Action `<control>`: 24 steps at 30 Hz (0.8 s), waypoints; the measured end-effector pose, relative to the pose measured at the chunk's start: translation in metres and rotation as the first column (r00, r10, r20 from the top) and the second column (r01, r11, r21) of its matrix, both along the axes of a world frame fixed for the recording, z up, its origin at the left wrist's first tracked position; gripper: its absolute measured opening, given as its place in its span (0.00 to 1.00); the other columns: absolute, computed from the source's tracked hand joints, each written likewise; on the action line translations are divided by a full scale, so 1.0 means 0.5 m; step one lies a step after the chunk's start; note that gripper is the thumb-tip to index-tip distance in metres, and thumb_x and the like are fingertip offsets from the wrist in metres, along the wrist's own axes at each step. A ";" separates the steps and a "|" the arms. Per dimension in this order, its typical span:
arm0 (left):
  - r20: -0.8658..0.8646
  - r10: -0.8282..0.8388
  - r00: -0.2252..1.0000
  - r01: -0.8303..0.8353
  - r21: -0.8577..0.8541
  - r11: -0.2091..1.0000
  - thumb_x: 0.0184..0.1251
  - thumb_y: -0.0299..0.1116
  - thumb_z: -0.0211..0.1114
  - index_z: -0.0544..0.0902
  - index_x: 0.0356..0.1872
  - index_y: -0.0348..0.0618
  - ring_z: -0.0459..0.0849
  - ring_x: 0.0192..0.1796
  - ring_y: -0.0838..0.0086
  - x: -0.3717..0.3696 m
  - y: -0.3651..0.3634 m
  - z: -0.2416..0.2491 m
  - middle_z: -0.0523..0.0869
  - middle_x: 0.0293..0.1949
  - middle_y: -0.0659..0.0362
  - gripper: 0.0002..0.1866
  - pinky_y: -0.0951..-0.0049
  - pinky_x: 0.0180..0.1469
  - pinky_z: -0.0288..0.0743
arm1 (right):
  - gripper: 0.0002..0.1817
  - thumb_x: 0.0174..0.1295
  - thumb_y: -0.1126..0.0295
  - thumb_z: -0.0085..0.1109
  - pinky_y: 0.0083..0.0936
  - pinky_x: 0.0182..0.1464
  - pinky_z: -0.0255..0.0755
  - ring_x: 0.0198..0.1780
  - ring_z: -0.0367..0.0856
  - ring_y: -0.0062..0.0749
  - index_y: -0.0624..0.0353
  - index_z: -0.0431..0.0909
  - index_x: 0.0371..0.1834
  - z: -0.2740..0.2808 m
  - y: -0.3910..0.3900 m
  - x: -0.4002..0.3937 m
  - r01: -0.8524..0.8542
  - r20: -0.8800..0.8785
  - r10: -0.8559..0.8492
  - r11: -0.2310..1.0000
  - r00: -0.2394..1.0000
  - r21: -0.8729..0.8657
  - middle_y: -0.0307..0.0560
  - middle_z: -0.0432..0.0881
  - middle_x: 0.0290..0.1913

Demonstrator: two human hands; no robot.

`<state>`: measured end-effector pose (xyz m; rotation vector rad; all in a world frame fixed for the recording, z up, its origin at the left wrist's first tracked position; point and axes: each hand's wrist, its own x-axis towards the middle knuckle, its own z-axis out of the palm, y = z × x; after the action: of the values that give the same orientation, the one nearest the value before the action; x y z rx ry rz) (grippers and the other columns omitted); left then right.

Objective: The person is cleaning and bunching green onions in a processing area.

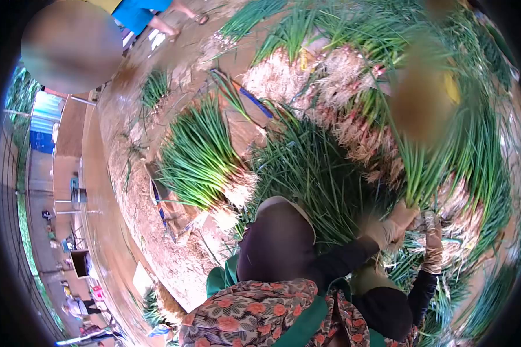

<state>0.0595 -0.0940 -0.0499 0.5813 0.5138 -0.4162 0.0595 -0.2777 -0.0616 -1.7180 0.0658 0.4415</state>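
My left hand point(389, 227), in a pale glove, is closed around a bunch of spring onions point(414, 179). Their green leaves point up and away from me, and the stem ends are at the hand. Right beside it my right hand point(432, 240), also gloved, has its fingers curled at the base of the same bunch; a blurred spot and the hand itself partly hide what it grips. Loose spring onions point(466, 246) with pale roots lie just under and beyond the right hand. A dark heap of green leaves point(312, 173) spreads left of my hands.
A tidy bundle of spring onions point(205, 156) lies on the dirt floor point(121, 191) at left. More rooted bunches point(278, 75) are piled at the back, near a blue strip point(256, 103). Another person's legs point(162, 26) stand at top left. My dark-covered knee point(278, 240) is in front.
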 end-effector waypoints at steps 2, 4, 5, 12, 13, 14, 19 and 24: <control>-0.052 -0.124 0.991 0.133 0.246 0.960 0.65 0.32 0.57 0.71 0.47 0.45 0.73 0.17 0.78 -0.010 -0.003 0.032 0.76 0.22 0.61 0.11 0.75 0.15 0.66 | 0.12 0.68 0.65 0.53 0.20 0.38 0.72 0.35 0.75 0.20 0.60 0.76 0.49 -0.023 0.013 0.016 0.020 -0.072 -0.019 1.000 0.997 0.018 0.39 0.81 0.36; -0.062 -0.202 0.978 0.211 0.324 0.922 0.66 0.35 0.54 0.70 0.51 0.48 0.72 0.15 0.77 -0.015 0.000 0.031 0.77 0.20 0.60 0.14 0.73 0.14 0.64 | 0.09 0.69 0.68 0.52 0.21 0.35 0.71 0.32 0.74 0.21 0.60 0.78 0.45 0.029 0.059 0.029 -0.121 0.021 0.137 0.928 0.990 -0.352 0.39 0.80 0.30; -0.039 -0.179 0.983 0.182 0.297 0.937 0.65 0.35 0.56 0.71 0.50 0.46 0.73 0.16 0.78 -0.015 0.001 0.028 0.77 0.21 0.61 0.13 0.74 0.15 0.65 | 0.09 0.68 0.69 0.52 0.22 0.35 0.71 0.32 0.75 0.23 0.60 0.78 0.45 0.031 0.072 0.023 -0.072 0.138 0.138 0.913 0.981 -0.402 0.40 0.80 0.31; 0.252 -0.101 0.962 -0.004 0.385 0.923 0.65 0.35 0.59 0.75 0.45 0.42 0.69 0.16 0.80 -0.022 0.014 0.025 0.73 0.18 0.65 0.11 0.75 0.18 0.63 | 0.14 0.68 0.68 0.46 0.29 0.43 0.70 0.38 0.74 0.37 0.62 0.70 0.53 0.065 0.054 -0.059 -0.105 0.215 0.403 0.638 0.890 -0.763 0.48 0.74 0.34; 0.246 -0.097 0.964 0.008 0.340 0.941 0.65 0.34 0.59 0.76 0.44 0.42 0.68 0.15 0.80 -0.015 0.030 0.034 0.72 0.18 0.65 0.10 0.75 0.18 0.62 | 0.15 0.67 0.66 0.48 0.33 0.44 0.70 0.41 0.74 0.40 0.63 0.70 0.51 0.036 0.033 -0.065 -0.319 0.017 0.517 0.553 0.856 -0.769 0.51 0.76 0.37; 0.220 -0.089 0.971 0.027 0.270 0.962 0.65 0.34 0.60 0.76 0.43 0.42 0.67 0.15 0.80 -0.004 0.044 0.045 0.71 0.17 0.66 0.10 0.75 0.18 0.61 | 0.17 0.65 0.63 0.50 0.37 0.44 0.69 0.44 0.75 0.43 0.65 0.70 0.50 0.009 0.013 -0.070 -0.520 -0.172 0.614 0.447 0.770 -0.728 0.53 0.77 0.41; -0.086 -0.228 0.970 0.213 -0.153 0.965 0.63 0.34 0.64 0.81 0.39 0.45 0.61 0.14 0.83 0.006 0.050 0.045 0.64 0.14 0.71 0.07 0.76 0.17 0.56 | 0.08 0.65 0.68 0.52 0.35 0.38 0.73 0.35 0.81 0.48 0.59 0.76 0.42 0.015 -0.010 0.011 0.471 0.568 -0.164 0.759 0.806 -0.450 0.55 0.81 0.34; 0.011 -0.130 0.991 0.128 0.122 0.984 0.64 0.29 0.62 0.79 0.45 0.44 0.76 0.23 0.77 0.001 0.019 0.013 0.81 0.26 0.63 0.09 0.76 0.24 0.70 | 0.21 0.63 0.52 0.52 0.38 0.47 0.73 0.44 0.82 0.50 0.59 0.78 0.45 0.013 0.016 0.021 0.044 0.099 0.061 0.594 0.993 -0.803 0.57 0.83 0.39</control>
<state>0.0600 -0.0845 -0.0435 0.7377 0.4875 -0.5046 0.0698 -0.2697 -0.0549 -2.6598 0.1998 0.3270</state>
